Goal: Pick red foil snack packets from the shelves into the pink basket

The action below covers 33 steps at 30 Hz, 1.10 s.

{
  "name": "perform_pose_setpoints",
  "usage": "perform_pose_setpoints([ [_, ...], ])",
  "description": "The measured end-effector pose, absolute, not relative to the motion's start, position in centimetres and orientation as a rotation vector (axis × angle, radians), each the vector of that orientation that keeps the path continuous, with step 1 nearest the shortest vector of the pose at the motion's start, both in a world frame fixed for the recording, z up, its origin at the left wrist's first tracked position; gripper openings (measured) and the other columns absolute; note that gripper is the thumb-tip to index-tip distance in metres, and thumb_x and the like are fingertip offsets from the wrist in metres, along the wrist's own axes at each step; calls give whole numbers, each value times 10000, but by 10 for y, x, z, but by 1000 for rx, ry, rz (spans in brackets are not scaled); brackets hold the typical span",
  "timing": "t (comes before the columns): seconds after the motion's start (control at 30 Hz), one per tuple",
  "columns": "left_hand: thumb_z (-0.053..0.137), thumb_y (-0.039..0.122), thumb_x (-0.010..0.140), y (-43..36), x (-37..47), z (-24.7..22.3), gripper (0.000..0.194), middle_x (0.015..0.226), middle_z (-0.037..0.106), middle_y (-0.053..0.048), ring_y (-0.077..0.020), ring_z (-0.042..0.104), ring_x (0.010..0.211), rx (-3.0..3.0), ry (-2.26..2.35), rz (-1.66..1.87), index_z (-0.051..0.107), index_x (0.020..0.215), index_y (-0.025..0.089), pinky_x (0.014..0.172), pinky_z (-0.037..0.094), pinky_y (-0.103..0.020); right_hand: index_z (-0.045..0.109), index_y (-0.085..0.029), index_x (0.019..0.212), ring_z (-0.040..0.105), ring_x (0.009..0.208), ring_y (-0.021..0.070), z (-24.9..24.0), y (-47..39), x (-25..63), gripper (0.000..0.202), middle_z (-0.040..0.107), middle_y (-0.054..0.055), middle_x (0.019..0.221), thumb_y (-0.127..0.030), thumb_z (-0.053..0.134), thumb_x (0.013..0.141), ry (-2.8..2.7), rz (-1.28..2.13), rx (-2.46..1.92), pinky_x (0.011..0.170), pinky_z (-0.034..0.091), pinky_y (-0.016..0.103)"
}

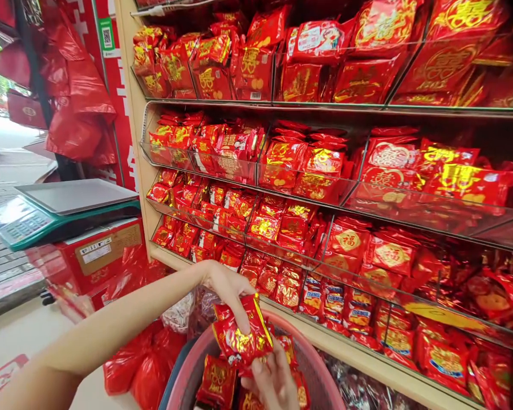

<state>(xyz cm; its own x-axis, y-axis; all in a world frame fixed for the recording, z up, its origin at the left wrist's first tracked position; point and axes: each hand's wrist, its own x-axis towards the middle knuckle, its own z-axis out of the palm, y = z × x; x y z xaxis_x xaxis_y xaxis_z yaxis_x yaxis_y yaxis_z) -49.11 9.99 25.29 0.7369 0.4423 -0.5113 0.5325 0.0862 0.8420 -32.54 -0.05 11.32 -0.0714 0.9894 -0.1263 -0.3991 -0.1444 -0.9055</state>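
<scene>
Red packets with gold print (pixel 241 336) are held over a pink basket (pixel 188 370). My left hand (pixel 228 287) reaches in from the left and is closed on their upper part, one finger lying across the front. My right hand (pixel 276 378) grips their lower right corner from below. How many packets are in my hands I cannot tell, as they overlap. Under them, more red packets (pixel 216 381) with gold print lie in the basket, partly hidden by my hands.
A tiered shelf (pixel 303 196) with clear dividers holds many red packets. On the left, a teal scale (pixel 64 199) stands on a red carton (pixel 106 250). Red plastic bags (pixel 147 364) lie left of the basket, and others (pixel 79 108) hang at the upper left.
</scene>
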Motion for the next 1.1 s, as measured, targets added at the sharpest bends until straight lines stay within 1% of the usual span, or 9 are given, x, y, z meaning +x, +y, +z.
perform_pose_setpoints([
  [0.13, 840, 393, 496, 103, -472, 243, 423, 702, 724, 40, -163, 622, 549, 1572, 727, -184, 709, 852, 207, 523, 509, -267, 367, -139, 1274, 602, 596, 167, 120, 0, -326, 945, 684, 32, 717, -563, 770, 533, -783, 1596, -982, 510, 501, 295],
  [0.3, 785, 476, 577, 100, -464, 237, 386, 669, 682, 48, -145, 581, 564, 1641, 748, -121, 691, 854, 223, 550, 464, -253, 377, -159, 1271, 655, 638, 191, 112, -2, -323, 944, 725, 88, 877, -489, 816, 503, -680, 1634, -961, 483, 509, 290],
  [0.4, 640, 570, 716, 93, -469, 238, 355, 688, 639, 43, -127, 554, 613, 1762, 861, 120, 670, 814, 231, 575, 423, -231, 394, -160, 1257, 667, 655, 193, 108, -1, -321, 896, 736, 78, 864, -452, 820, 524, -648, 1618, -943, 514, 529, 297],
  [0.47, 549, 576, 792, 84, -473, 238, 367, 780, 641, 28, -132, 564, 706, 1827, 903, 276, 665, 878, 239, 634, 419, -229, 412, -160, 1243, 683, 700, 211, 108, -1, -320, 871, 741, 79, 876, -431, 826, 526, -628, 1608, -941, 564, 551, 319],
  [0.57, 597, 519, 789, 67, -479, 233, 402, 954, 654, -15, -165, 587, 843, 1740, 837, 432, 607, 1093, 257, 711, 442, -258, 456, -167, 1214, 694, 806, 244, 112, -2, -318, 826, 745, 68, 874, -409, 834, 520, -604, 1584, -938, 717, 567, 370],
  [0.67, 738, 372, 704, 49, -484, 219, 575, 1162, 599, -53, -195, 599, 958, 1555, 721, 534, 505, 1223, 288, 750, 473, -288, 496, -161, 1182, 684, 874, 257, 120, -3, -314, 751, 744, 73, 896, -409, 817, 550, -651, 1550, -951, 809, 544, 391],
  [0.77, 765, 249, 680, 37, -487, 200, 662, 1246, 547, -61, -210, 611, 997, 1411, 699, 606, 452, 1260, 312, 784, 498, -322, 536, -155, 1139, 677, 891, 258, 127, -6, -311, 665, 734, 90, 956, -418, 792, 584, -736, 1523, -954, 824, 534, 390],
  [0.93, 752, 178, 683, 29, -488, 182, 694, 1264, 522, -75, -240, 599, 1048, 1296, 706, 659, 416, 1278, 299, 860, 499, -418, 572, -164, 1106, 676, 881, 247, 135, -11, -309, 605, 733, 89, 968, -407, 785, 594, -747, 1525, -959, 812, 538, 373],
  [1.1, 759, 164, 669, 24, -486, 181, 685, 1301, 475, -64, -193, 621, 958, 1334, 792, 674, 436, 1256, 306, 757, 524, -327, 592, -167, 1105, 676, 856, 240, 136, -16, -308, 593, 739, 76, 929, -410, 782, 598, -738, 1504, -982, 780, 542, 354],
])
